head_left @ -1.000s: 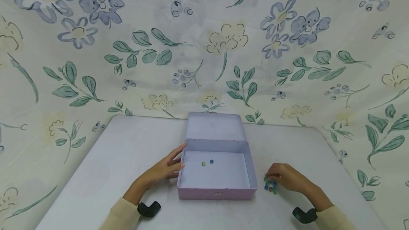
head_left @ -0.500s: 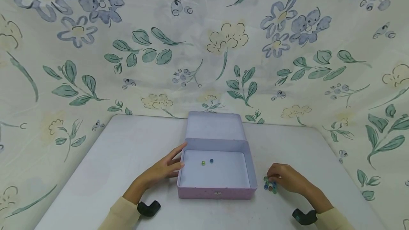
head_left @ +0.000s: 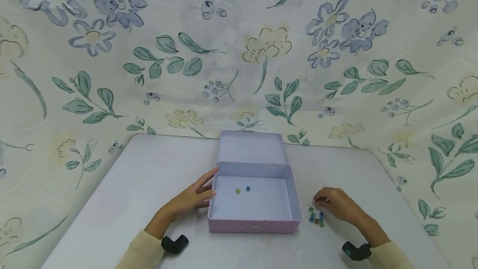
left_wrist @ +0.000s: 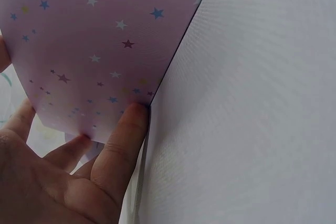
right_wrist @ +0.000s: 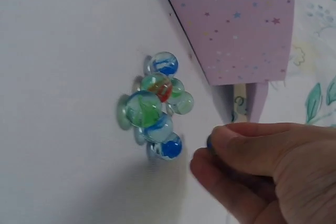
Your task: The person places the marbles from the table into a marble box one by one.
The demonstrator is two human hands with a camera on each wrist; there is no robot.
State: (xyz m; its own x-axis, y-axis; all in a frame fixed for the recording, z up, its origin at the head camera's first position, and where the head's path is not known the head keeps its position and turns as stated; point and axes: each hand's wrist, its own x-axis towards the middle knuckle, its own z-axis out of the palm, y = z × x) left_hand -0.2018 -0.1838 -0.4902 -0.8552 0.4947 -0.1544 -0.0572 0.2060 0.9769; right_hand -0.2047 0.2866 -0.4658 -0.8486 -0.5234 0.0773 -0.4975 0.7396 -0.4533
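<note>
A pink tin box (head_left: 254, 226) patterned with small stars stands with its lid raised. On its floor lie a yellow-green marble (head_left: 238, 191) and a blue marble (head_left: 248, 188). My left hand (head_left: 192, 196) rests its extended fingers against the box's left side; in the left wrist view the fingertips (left_wrist: 137, 113) press the starry wall. To the right of the box, my right hand (head_left: 337, 203) pinches a dark blue marble (right_wrist: 209, 141) between thumb and finger, mostly hidden by them. Just beside that hand sits a cluster of glass marbles (right_wrist: 143, 109), several in green, blue and red swirls.
The lid (head_left: 252, 148) leans back behind the box, close to the floral cloth (head_left: 239, 53) that hangs around the table. The white table (head_left: 157, 169) carries the box and marbles. A black wrist device (head_left: 174, 244) is worn on each arm.
My right hand has risen slightly away from the marble cluster, pinching one marble, so more of the cluster shows. My left hand and the box stay where they were.
</note>
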